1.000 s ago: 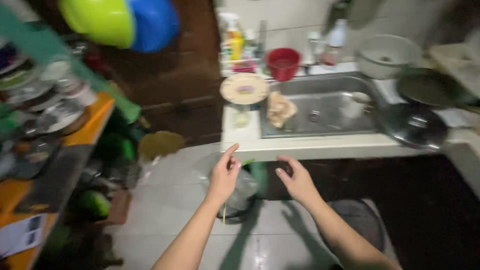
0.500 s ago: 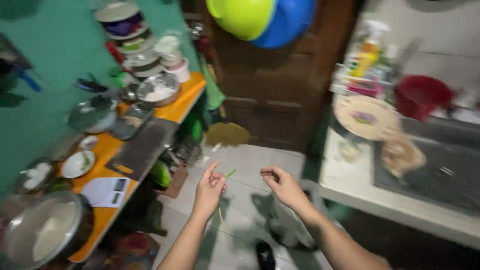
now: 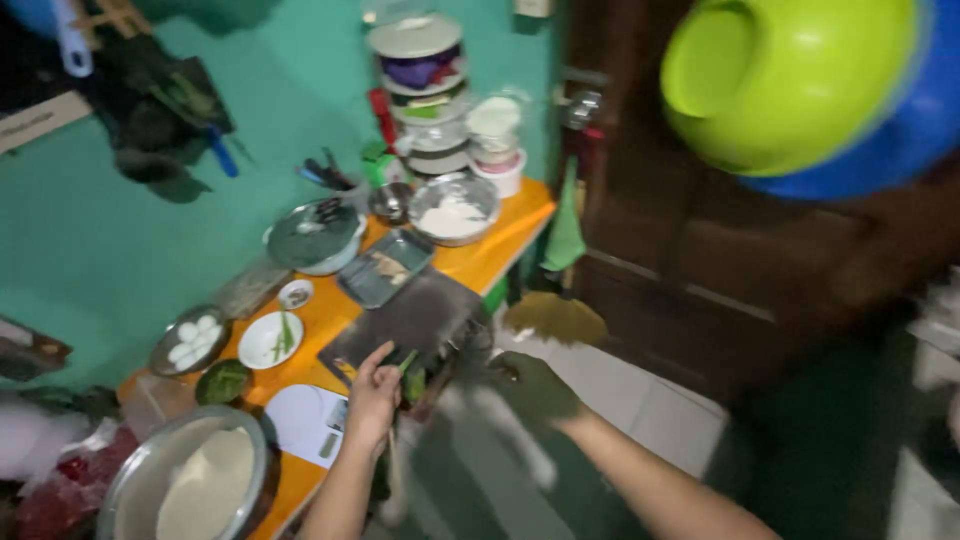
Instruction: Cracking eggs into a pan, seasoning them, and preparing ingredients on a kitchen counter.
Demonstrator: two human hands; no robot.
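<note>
Beside the orange table (image 3: 500, 240), at its near long edge, the person's left hand (image 3: 372, 398) pinches a thin green stalk (image 3: 408, 358) between thumb and fingertips; the other fingers are curled in. The stalk's tip pokes out past the thumb, just over the corner of a dark cutting board (image 3: 410, 322) that lies on the table. The right hand (image 3: 535, 388) hangs off the table's edge, above the tiled floor (image 3: 640, 410), and is heavily blurred, so whether its fingers are spread or curled cannot be told; nothing is seen in it.

On the table, left of the cutting board, a small white plate (image 3: 270, 340) carries 2 or 3 more green stalks, and next to it a metal bowl of white eggs (image 3: 190, 340) sits near the wall. Behind the board lie a grey tray (image 3: 385, 268), a lidded pot (image 3: 315, 235) and a steel bowl of white flour (image 3: 452, 208). At the table's near end stands a large steel basin (image 3: 190, 485) with pale powder. A lime-green plastic bowl (image 3: 790, 80) hangs high above.
</note>
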